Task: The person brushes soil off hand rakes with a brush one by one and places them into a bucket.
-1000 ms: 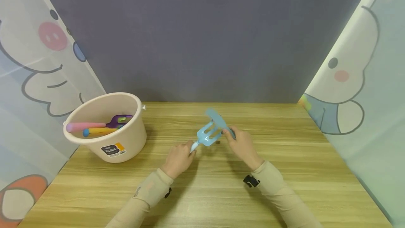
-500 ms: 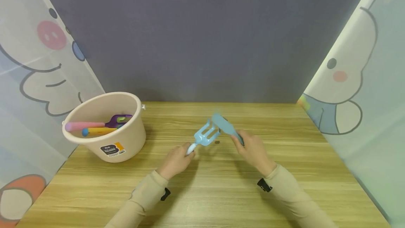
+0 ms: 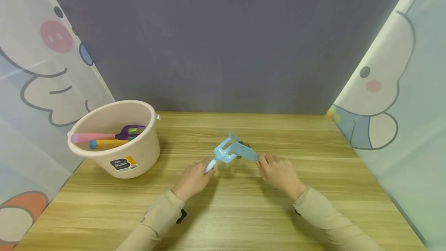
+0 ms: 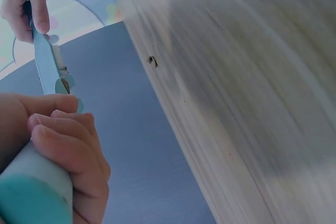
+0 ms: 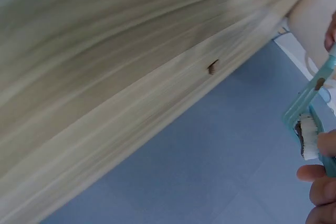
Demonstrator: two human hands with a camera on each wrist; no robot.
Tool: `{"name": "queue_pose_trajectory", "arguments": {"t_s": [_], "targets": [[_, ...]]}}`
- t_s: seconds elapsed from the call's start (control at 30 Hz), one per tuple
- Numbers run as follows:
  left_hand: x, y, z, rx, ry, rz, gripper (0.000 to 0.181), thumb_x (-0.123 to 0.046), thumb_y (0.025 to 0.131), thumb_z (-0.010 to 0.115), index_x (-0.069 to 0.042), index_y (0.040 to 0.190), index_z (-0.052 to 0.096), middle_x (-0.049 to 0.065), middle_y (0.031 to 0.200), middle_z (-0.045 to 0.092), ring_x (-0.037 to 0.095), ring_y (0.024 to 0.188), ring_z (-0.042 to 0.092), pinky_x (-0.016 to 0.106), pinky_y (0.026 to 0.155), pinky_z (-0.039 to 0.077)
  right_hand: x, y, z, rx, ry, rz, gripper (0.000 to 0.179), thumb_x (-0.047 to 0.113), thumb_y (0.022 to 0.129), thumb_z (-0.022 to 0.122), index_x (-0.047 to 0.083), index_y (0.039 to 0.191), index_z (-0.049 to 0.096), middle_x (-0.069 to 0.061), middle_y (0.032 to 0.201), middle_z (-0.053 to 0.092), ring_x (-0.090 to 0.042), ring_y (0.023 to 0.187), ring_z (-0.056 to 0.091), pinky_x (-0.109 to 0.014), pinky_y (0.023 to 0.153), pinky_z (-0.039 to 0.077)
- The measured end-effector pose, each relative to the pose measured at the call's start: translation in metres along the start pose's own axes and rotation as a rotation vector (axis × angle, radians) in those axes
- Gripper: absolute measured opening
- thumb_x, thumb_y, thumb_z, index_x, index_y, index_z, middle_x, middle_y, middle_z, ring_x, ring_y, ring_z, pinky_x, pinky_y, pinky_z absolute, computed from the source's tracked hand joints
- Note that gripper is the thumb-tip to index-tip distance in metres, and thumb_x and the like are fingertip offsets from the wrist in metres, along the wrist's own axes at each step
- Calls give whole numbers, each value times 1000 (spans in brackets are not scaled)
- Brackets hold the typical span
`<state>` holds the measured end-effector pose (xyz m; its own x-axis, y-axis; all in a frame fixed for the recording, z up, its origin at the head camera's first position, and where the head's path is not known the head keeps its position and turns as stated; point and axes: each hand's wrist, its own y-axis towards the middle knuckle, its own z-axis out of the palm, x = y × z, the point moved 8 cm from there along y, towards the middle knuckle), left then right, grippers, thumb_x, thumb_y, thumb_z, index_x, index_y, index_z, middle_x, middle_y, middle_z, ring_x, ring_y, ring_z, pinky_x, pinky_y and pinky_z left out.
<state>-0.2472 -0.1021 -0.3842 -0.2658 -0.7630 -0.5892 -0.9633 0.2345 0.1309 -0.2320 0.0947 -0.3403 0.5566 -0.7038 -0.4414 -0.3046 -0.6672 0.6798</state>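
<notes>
My left hand (image 3: 192,179) grips the white handle of a light blue hand fork (image 3: 220,152), tines pointing away and held over the table. My right hand (image 3: 280,174) holds a blue scrubbing brush (image 3: 245,151) by its handle, and the brush head overlaps the right-hand tines. In the right wrist view, white bristles (image 5: 310,136) with dark dirt on them lie against the fork (image 5: 302,100), which carries a brown smear (image 5: 319,83). The left wrist view has the left hand (image 4: 73,150) round the handle, with the brush (image 4: 46,59) beyond it.
A cream bucket (image 3: 148,156) stands at the left, holding a pink-handled purple fork (image 3: 94,138) and a tool with an orange handle (image 3: 109,143). A small dark crumb of dirt (image 5: 212,67) lies on the wooden table (image 3: 223,220). A grey panel (image 3: 223,42) rises behind.
The brush has gone from the tine tips down and towards the right side of the fork head. My right hand has shifted right and slightly nearer; the left hand and fork have barely moved.
</notes>
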Motion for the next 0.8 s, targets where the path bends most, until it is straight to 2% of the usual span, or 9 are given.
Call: {"name": "queue_pose_trajectory", "arguments": {"t_s": [0.13, 0.47, 0.6, 0.7, 0.8], "targets": [[1, -1, 1, -9, 24, 1, 12, -17, 91, 55, -7, 86, 53, -2, 55, 40, 7, 42, 34, 15, 37, 27, 0, -1, 2, 19, -54, -10, 36, 22, 99, 31, 1, 80, 53, 1, 49, 39, -5, 42, 18, -17, 33, 17], [-2, 0, 2, -12, 17, 13, 12, -16, 91, 54, -6, 86, 52, -2, 54, 39, 7, 41, 33, 14, 35, 26, -6, 1, 3, 10, 7, 96, 42, 26, 100, 29, 0, 82, 56, -1, 48, 44, -5, 37, 25, -16, 31, 16], [-3, 1, 3, -3, 10, 7, 12, -16, 92, 52, -5, 88, 53, -2, 54, 40, 7, 41, 34, 15, 35, 27, -13, 1, 11, 90, 136, 228, 31, 27, 95, 45, 1, 81, 56, 2, 47, 42, -2, 36, 24, -13, 31, 15], [-3, 1, 3, 5, 7, -2, 12, -16, 92, 52, -5, 88, 53, -2, 54, 40, 7, 40, 34, 14, 35, 26, -19, -3, 19, 196, 273, 375, 22, 24, 88, 59, 2, 85, 60, 5, 50, 44, 0, 37, 24, -12, 32, 18], [-3, 1, 3, 13, -1, -4, 12, -16, 92, 52, -5, 90, 54, -3, 54, 40, 6, 40, 33, 14, 34, 26, -23, -8, 23, 241, 398, 491, 21, 22, 86, 64, 1, 92, 63, 3, 53, 51, 0, 38, 30, -14, 34, 24]]}}
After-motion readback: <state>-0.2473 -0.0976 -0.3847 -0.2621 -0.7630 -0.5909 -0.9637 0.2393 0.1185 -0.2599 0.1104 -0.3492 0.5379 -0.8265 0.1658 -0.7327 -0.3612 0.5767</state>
